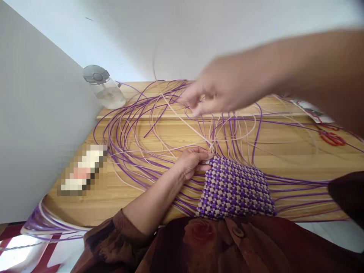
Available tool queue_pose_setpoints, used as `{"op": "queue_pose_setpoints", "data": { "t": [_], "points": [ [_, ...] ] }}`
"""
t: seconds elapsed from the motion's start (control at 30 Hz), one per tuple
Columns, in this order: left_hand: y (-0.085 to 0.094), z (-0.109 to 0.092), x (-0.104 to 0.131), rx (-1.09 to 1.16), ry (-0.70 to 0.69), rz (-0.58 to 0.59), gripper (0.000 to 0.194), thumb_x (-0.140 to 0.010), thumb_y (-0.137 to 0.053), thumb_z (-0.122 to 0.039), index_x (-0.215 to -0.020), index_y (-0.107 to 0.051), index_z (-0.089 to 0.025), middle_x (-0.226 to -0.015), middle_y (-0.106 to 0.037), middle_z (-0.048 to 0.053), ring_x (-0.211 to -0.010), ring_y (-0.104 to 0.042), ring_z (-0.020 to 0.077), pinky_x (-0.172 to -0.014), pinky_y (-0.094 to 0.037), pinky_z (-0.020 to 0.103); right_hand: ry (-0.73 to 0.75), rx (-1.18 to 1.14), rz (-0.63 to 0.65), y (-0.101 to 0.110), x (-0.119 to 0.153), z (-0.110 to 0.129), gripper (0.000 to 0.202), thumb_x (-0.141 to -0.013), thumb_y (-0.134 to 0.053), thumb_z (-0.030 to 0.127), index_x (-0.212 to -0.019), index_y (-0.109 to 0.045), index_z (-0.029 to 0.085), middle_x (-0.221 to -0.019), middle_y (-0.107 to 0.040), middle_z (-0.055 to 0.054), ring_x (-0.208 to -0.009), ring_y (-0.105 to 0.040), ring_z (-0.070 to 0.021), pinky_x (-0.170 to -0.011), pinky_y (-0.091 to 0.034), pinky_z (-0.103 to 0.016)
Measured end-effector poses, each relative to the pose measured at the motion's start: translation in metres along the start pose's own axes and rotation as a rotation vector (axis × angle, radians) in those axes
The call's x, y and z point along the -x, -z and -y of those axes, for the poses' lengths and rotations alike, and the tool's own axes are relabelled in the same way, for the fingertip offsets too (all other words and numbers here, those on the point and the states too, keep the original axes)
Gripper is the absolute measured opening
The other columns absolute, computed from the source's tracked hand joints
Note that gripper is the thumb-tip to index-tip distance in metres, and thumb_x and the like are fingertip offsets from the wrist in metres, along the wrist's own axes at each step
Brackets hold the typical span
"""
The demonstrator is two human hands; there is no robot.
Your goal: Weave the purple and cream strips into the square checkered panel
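Note:
A woven panel point(236, 187) in purple and beige checks lies on the table close to my body. My left hand point(193, 163) is closed at its upper left corner, thumb and fingers pinching the edge where strands come out. Above the strands, my right hand point(210, 89) is raised and smeared by motion. Its fingers look partly curled, and whether a strand is between them cannot be made out. One pale strand point(182, 118) rises from the corner up and to the left, its far end blurred. Long loose purple strands point(116, 110) fan out from the panel.
A clear bottle with a grey lid point(106, 91) stands at the back left by the wall. Red-handled scissors point(332, 137) lie at the right of the wooden table point(290, 151). A pixelated item point(83, 170) is at the left. A strand bundle point(42, 223) hangs over the left edge.

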State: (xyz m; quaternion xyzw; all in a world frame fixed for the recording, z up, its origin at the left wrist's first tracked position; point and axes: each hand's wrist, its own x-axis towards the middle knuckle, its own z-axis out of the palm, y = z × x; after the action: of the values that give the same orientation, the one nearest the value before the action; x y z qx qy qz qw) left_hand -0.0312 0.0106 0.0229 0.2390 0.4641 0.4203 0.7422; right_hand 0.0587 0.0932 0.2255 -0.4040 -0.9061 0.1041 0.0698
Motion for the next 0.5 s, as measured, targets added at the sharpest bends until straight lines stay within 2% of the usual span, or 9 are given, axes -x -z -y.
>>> {"op": "queue_pose_setpoints", "data": {
  "t": [0.03,0.1,0.13,0.17,0.23,0.33,0.5],
  "points": [
    [0.0,0.0,0.0,0.003,0.0,0.004,0.008,-0.072,-0.072,-0.006,-0.07,-0.065,-0.01,-0.07,-0.062,0.002,-0.059,-0.059,0.0089,-0.049,-0.056,0.018,0.036,0.118,0.186,-0.011,-0.002,-0.005,0.024,-0.072,-0.079,0.028,-0.079,-0.072,0.006,-0.065,-0.065,0.008,-0.067,-0.059,-0.0052,-0.074,-0.041,-0.021],
    [0.0,0.0,0.001,0.01,-0.003,0.012,0.007,-0.072,-0.071,-0.006,-0.069,-0.066,-0.009,-0.071,-0.062,0.003,-0.059,-0.06,0.0086,-0.05,-0.056,0.018,0.113,0.304,0.523,-0.036,-0.003,-0.022,0.018,-0.078,-0.073,0.027,-0.081,-0.075,0.009,-0.064,-0.067,0.007,-0.064,-0.057,-0.0036,-0.069,-0.036,-0.02],
    [0.0,0.0,0.001,0.015,-0.006,0.016,0.007,-0.072,-0.071,-0.006,-0.069,-0.066,-0.009,-0.071,-0.063,0.003,-0.06,-0.06,0.0086,-0.051,-0.056,0.018,0.137,0.327,0.614,-0.048,-0.003,-0.031,0.017,-0.081,-0.07,0.027,-0.083,-0.076,0.012,-0.067,-0.069,0.006,-0.063,-0.057,-0.0046,-0.066,-0.035,-0.02],
    [0.0,0.001,0.001,0.02,-0.012,0.019,0.007,-0.071,-0.072,-0.006,-0.069,-0.067,-0.009,-0.072,-0.063,0.003,-0.061,-0.06,0.0088,-0.052,-0.056,0.018,0.175,0.285,0.652,-0.058,-0.001,-0.04,0.014,-0.083,-0.069,0.025,-0.084,-0.077,0.013,-0.069,-0.07,0.004,-0.062,-0.057,-0.0059,-0.063,-0.035,-0.021],
    [0.002,0.002,0.0,0.027,-0.028,0.024,0.007,-0.069,-0.074,-0.007,-0.068,-0.068,-0.009,-0.074,-0.065,0.004,-0.063,-0.061,0.0092,-0.054,-0.057,0.019,0.249,0.153,0.642,-0.071,0.002,-0.05,0.011,-0.084,-0.067,0.021,-0.083,-0.076,0.015,-0.071,-0.071,0.002,-0.06,-0.056,-0.008,-0.059,-0.034,-0.023],
    [0.002,0.003,-0.001,0.032,-0.045,0.043,0.008,-0.067,-0.077,-0.008,-0.07,-0.069,-0.009,-0.078,-0.067,0.005,-0.066,-0.062,0.0097,-0.056,-0.057,0.02,0.331,-0.006,0.545,-0.083,0.007,-0.049,0.01,-0.083,-0.065,0.017,-0.079,-0.074,0.015,-0.069,-0.069,0.001,-0.06,-0.055,-0.009,-0.059,-0.035,-0.024],
    [0.001,0.004,0.0,0.067,-0.055,-0.009,0.018,-0.063,-0.077,-0.001,-0.076,-0.069,-0.011,-0.079,-0.068,0.004,-0.07,-0.064,0.0118,-0.055,-0.055,0.019,0.478,-0.061,0.459,-0.111,0.009,-0.043,0.018,-0.081,-0.061,0.01,-0.086,-0.076,0.017,-0.076,-0.072,0.0,-0.066,-0.058,-0.0104,-0.062,-0.036,-0.023]
  ]
}}
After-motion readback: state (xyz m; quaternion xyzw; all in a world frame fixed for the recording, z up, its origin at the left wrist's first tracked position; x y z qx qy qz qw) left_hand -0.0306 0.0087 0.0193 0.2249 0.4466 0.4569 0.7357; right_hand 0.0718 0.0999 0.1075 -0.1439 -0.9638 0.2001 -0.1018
